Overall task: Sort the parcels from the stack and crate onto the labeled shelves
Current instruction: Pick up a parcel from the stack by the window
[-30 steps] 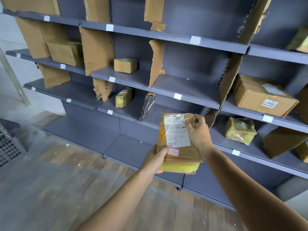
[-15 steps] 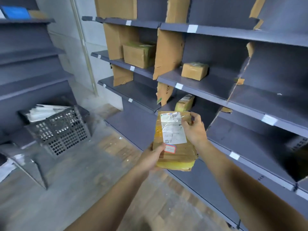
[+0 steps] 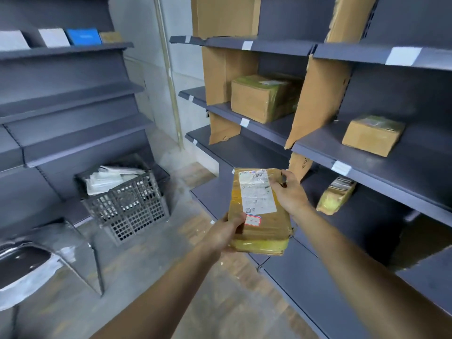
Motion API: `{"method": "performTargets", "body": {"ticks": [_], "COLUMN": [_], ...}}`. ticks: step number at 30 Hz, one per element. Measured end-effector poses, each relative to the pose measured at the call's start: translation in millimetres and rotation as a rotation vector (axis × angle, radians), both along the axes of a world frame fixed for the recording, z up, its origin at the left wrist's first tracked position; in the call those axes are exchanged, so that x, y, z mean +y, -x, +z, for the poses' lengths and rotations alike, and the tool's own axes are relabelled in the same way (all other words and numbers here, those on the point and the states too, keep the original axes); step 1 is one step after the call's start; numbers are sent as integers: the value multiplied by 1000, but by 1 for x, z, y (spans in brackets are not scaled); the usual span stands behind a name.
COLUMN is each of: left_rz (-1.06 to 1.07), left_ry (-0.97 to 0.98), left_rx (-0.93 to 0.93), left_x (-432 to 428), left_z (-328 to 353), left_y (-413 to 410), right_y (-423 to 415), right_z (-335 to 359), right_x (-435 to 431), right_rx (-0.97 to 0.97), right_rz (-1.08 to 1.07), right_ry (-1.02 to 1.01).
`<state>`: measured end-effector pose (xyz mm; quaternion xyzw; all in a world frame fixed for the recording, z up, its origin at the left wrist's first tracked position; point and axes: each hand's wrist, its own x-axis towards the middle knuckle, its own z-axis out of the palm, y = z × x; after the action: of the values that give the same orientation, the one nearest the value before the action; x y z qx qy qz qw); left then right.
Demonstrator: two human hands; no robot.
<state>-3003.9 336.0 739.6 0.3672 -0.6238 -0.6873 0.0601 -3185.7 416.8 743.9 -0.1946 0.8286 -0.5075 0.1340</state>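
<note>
I hold a tape-wrapped cardboard parcel (image 3: 263, 223) in front of me, label side up. My left hand (image 3: 223, 232) grips its near left corner from beneath, thumb on top. My right hand (image 3: 289, 195) pinches its far right edge. It hangs in the air just before the grey shelves (image 3: 367, 165). The black mesh crate (image 3: 129, 206) of white packets sits low to my left.

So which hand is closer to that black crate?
Left. The left hand grips the parcel on the side toward the crate; the right hand holds the opposite side, farther away.
</note>
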Motion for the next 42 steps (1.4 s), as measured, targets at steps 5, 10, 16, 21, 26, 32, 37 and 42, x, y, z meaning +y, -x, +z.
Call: {"method": "performTargets", "body": {"ticks": [5,10,16,21,26,32,37,42], "left_rz": [-77,-207,-337,-481,-554,-589,-546,-497], "left_ry": [-45,-42,-96,-52,-142,-167,-103,-12], "left_rx": [-27,-37,-55,-57,-42,-44,-22,-36], "left_x": [-74,-156,-254,-311,-352,-386,-402,-417], "left_z": [-20,-41,-57,-62,-76,-86,-97,-115], "left_y": [36,81,135,171,200,243,286,330], "right_y": [30,56,76,76,94,134,168,200], "right_z": [-11,-19,-29,-29,-38,-63,-72,-95], "right_x": [-57,-120,-183,-224,-254,-278,-292,-309], "right_rx": [9,61,25,-157,-317,-478,-498,-545], "right_rz": [-28,-136,-201,-237,-276,-159,-128,-246], "right_ry": [-103,-238,-412,-416,-321,-170,-60,-90]}}
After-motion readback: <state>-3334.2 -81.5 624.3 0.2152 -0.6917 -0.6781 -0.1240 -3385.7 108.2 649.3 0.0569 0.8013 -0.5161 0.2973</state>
